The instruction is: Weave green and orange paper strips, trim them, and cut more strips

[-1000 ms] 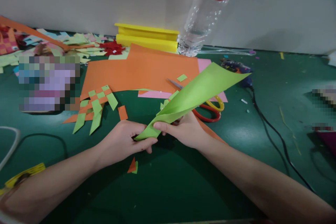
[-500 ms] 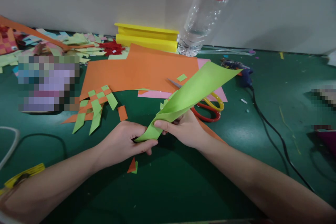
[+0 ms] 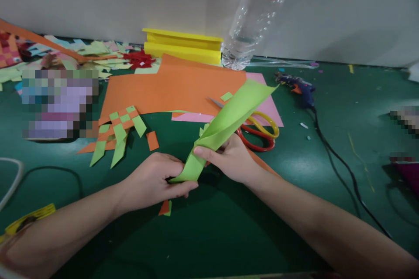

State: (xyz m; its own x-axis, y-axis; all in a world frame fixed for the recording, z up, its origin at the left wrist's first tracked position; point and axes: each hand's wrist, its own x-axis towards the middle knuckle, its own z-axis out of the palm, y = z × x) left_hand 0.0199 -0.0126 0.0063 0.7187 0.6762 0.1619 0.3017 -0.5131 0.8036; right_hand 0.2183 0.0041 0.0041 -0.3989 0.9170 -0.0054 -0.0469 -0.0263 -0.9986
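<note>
A sheet of light green paper (image 3: 231,115), curled into a narrow roll, slants up to the right between my hands. My left hand (image 3: 163,176) is closed on its lower end, thumb underneath. Higher up, my right hand (image 3: 229,159) pinches the paper with the thumb on its near face; the other fingers are mostly hidden behind it. Scissors (image 3: 257,139) with red and yellow handles lie just beyond my right hand, partly covered by the paper. Left of the hands rests a woven orange and green paper piece (image 3: 121,124), with a small orange paper rectangle (image 3: 152,141) beside it.
Orange paper (image 3: 140,91) lies over pink paper (image 3: 266,104) on the green table. Behind stand a folded yellow paper strip (image 3: 183,50) and a tilted water bottle (image 3: 252,30). A corded glue gun (image 3: 304,91) lies right, a blurred phone-like object (image 3: 62,109) and paper scraps (image 3: 94,50) left.
The green paper's upper end has swung left and looks more tightly rolled, uncovering more of the scissors' handles and the glue gun. Both hands keep their hold, nearly in place.
</note>
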